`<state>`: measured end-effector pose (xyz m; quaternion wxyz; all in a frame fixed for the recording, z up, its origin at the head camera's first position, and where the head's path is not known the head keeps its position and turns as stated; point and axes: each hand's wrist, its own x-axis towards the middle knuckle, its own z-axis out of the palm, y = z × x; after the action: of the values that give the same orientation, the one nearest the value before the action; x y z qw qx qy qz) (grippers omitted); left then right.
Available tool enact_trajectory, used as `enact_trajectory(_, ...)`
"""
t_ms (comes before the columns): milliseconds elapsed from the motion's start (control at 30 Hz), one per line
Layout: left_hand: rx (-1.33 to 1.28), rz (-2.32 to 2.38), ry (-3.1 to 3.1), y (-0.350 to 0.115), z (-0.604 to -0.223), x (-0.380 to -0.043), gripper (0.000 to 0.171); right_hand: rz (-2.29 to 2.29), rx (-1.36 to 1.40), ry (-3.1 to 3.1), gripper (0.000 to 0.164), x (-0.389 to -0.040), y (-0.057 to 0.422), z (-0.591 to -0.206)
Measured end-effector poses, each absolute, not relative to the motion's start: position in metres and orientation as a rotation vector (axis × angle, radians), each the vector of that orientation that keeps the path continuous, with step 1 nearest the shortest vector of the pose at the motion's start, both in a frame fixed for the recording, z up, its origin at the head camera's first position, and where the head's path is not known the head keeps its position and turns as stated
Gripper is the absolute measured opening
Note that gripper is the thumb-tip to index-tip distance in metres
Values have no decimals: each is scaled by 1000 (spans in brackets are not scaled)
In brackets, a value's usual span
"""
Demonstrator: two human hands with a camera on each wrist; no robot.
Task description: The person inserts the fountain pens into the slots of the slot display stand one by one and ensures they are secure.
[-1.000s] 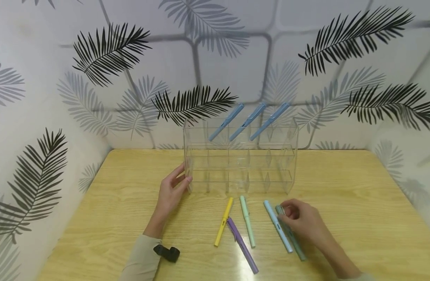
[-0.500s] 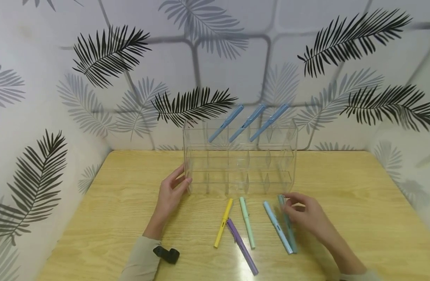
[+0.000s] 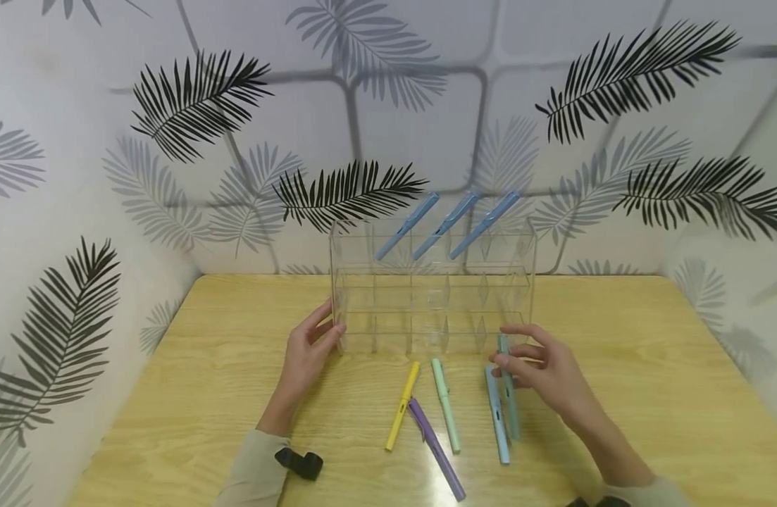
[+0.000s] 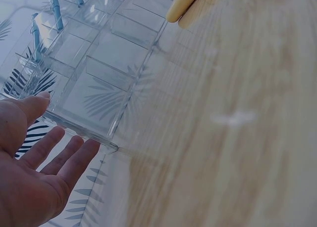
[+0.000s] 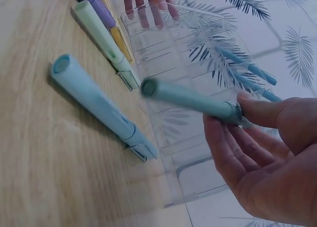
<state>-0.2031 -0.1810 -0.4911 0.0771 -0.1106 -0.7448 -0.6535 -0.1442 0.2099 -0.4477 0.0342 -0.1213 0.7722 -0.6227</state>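
Note:
My right hand pinches a teal-green pen near its clip end, between thumb and fingers. The pen's other end points back over the table in the right wrist view. A light-blue pen lies right beside it, by my fingertips. My left hand rests at the left side of a clear acrylic pen rack, thumb at the front edge and the fairly straight fingers along the outside. Three blue pens lean in the rack's top row.
On the wooden table, in front of the rack, lie a yellow pen, a purple pen and a mint-green pen. A leaf-patterned wall covering stands close behind the rack.
My right hand has raised the teal-green pen and carried it towards the rack's lower right. The light-blue pen has swung straighter, its top end shifting right. My left hand has stayed in place.

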Motion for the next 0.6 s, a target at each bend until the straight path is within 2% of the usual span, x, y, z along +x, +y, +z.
enact_trajectory(200,-342,-1963,-2220,-181,-491,-202,52,-1946,-347,2510,46,-149,201,-438)
enact_trajectory(433,-356,-1967,-2206,-182,-492,-204,53,-2027,-433,2558,33,-155,188,-428)
enact_trajectory(600,-359,-1961,-2208,-181,-492,-204,53,-2098,-470,2509,31,-157,182,-422)
